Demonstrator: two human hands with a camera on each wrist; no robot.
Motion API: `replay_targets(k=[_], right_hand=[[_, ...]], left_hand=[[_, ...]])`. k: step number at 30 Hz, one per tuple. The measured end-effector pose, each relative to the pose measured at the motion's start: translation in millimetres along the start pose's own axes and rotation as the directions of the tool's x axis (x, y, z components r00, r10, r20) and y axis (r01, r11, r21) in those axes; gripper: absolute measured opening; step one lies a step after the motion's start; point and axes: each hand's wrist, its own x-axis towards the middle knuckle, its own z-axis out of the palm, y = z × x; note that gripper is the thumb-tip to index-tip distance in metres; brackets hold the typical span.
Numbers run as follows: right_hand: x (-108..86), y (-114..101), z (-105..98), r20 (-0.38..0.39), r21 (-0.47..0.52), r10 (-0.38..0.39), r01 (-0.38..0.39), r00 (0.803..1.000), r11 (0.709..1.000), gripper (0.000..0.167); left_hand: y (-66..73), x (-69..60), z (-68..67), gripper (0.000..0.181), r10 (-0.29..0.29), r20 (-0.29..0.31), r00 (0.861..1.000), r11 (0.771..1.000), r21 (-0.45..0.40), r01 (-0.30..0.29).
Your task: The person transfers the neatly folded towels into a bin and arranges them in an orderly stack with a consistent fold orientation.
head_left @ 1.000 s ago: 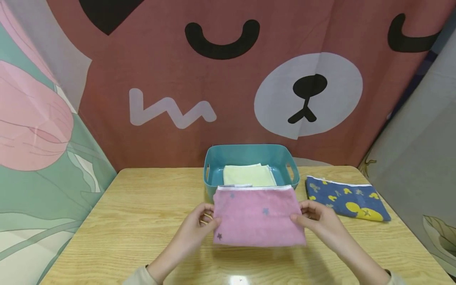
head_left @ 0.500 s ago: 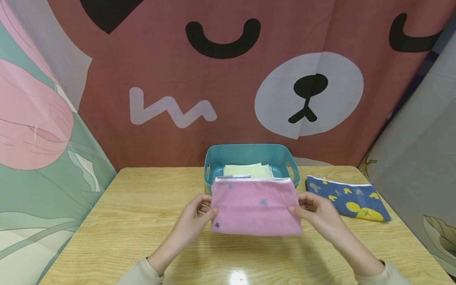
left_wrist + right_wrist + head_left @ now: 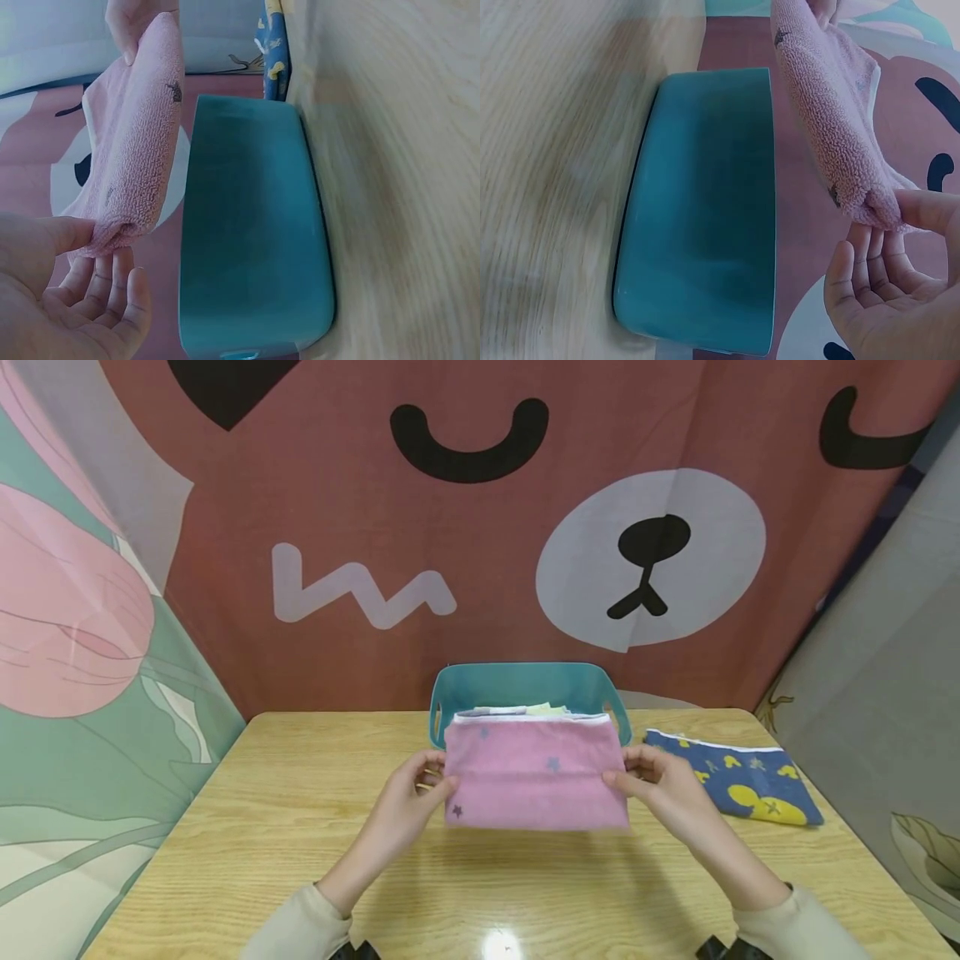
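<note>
A folded pink towel (image 3: 536,772) with small stars and a white edge hangs above the table between both hands. My left hand (image 3: 408,797) pinches its left side between thumb and fingers, and my right hand (image 3: 667,789) pinches its right side. Behind and partly below it stands a teal basket (image 3: 525,677), whose front the towel covers. Pale yellow cloth (image 3: 547,708) shows inside the basket just over the towel's top edge. In the left wrist view the towel (image 3: 139,142) is held above the level of the basket (image 3: 251,225), not touching it.
A folded blue cloth with yellow figures (image 3: 750,781) lies on the wooden table (image 3: 300,793) to the right of the basket. A curtain with a bear face (image 3: 480,568) hangs right behind the table, and more patterned curtains hang at both sides.
Both hands have moved forward toward the basket with the pink towel, which now covers more of the basket's front and of the yellow cloth. The blue cloth has stayed in place.
</note>
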Motion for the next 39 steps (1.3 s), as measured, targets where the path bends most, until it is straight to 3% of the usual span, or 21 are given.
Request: replay_targets(k=[12, 39], right_hand=[[13.4, -2, 0, -0.034, 0.02, -0.028, 0.029, 0.999, 0.999, 0.036], [44.3, -9, -4, -0.078, 0.026, 0.016, -0.014, 0.997, 1.0, 0.044]], left_hand=[[3.2, 13.2, -1.9, 0.019, 0.023, -0.027, 0.999, 1.0, -0.006, -0.023], [12.1, 47.9, -3.8, 0.021, 0.071, -0.051, 0.996, 0.996, 0.059, -0.068]])
